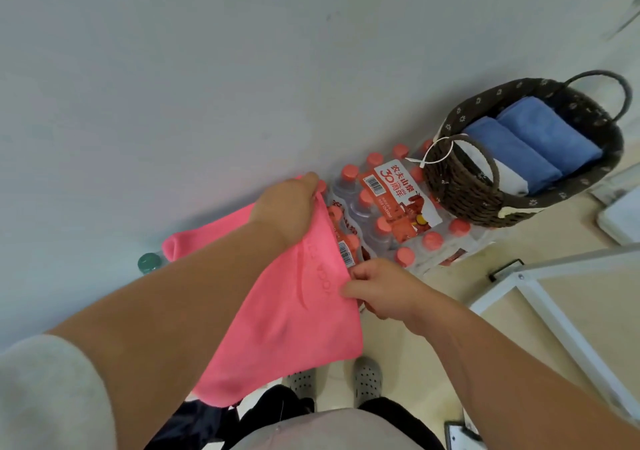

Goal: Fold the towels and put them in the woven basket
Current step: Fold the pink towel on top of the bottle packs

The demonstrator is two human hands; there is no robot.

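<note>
A pink towel [294,314] hangs in the air in front of me. My left hand [287,207] grips its upper edge near the wall. My right hand [377,286] pinches the towel's right edge lower down. The dark woven basket [460,189] with two handles stands at the upper right, on a pack of bottles. Inside it lie two folded blue towels [533,144] and a folded white one [509,175]. A second pink piece of cloth [207,234] shows behind my left forearm; whether it is the same towel is unclear.
A shrink-wrapped pack of red-capped water bottles [384,207] lies on the floor against the grey wall. A green-capped bottle [149,262] stands at the left. A white-framed table [554,297] is at the right. My grey shoes [367,380] are below.
</note>
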